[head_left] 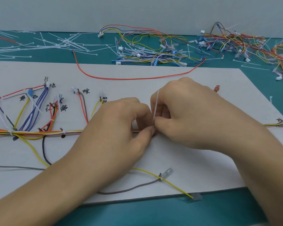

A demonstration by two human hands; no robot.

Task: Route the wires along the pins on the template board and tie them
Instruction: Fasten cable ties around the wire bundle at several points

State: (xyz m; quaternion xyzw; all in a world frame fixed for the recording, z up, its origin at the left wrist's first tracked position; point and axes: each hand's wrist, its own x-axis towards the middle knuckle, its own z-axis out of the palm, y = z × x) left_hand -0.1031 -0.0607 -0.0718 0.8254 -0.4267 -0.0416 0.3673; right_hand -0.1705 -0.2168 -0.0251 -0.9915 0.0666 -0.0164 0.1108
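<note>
Fingers [160, 123] of right hand [186, 111] and left hand [121, 121] were curled, pinching the cable tie [155, 108] at its base, on the wire bundle [39, 132] mid-board. Tie: thin flat translucent white plastic strip, long axis near upright, free end up and slightly right. Bundle of thin coloured wires ran left-right across the flat white template board [186, 168]. Both hands knuckles-up, forearms crossing the board's near edge.
</note>
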